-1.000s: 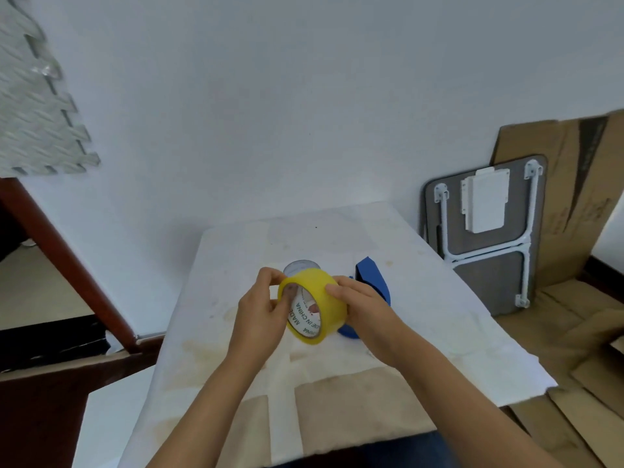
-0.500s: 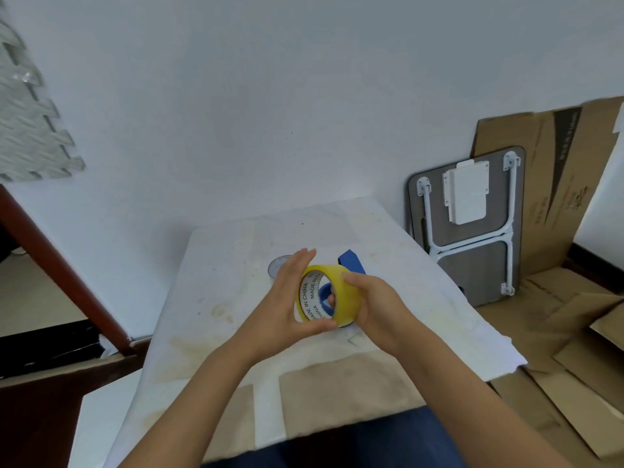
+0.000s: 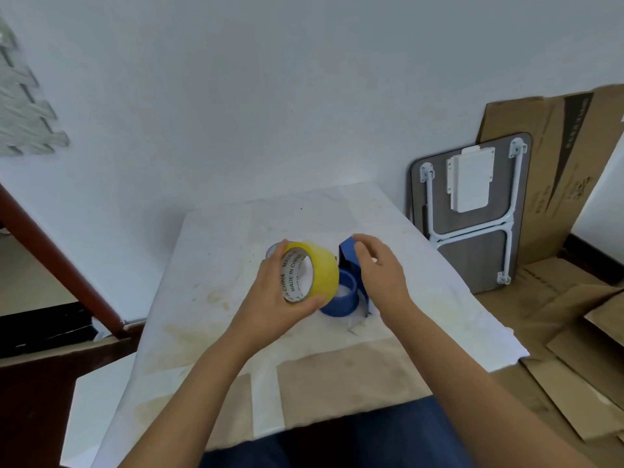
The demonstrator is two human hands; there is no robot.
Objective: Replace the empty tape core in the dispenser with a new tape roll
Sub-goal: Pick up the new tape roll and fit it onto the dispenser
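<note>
White wall behind, paper-covered table [image 3: 219, 265] stained and taped, folded lap desk [image 3: 472, 211] and flattened cardboard [image 3: 567, 157] off to the right.

Left hand [image 3: 270, 298] holds the yellow tape roll [image 3: 312, 273] just above the table, thumb underneath and fingers over the top rim, clamped across its diameter, core hole facing the camera. Right hand [image 3: 378, 271] hovers over the blue dispenser [image 3: 347, 285], fingers loosely apart, apparently touching nothing. Dispenser sits on the table just beside the roll, hub looks bare. A clear ring [image 3: 274, 251], probably the old core, lies behind the left hand.

Judgement: roll is light and rigid, smooth glossy sides so mildly slippery. Keep the rim-to-rim pinch or hook a finger through the core. Dispenser is light plastic and likely to skate, so pin its frame. Blade location not visible.
</note>
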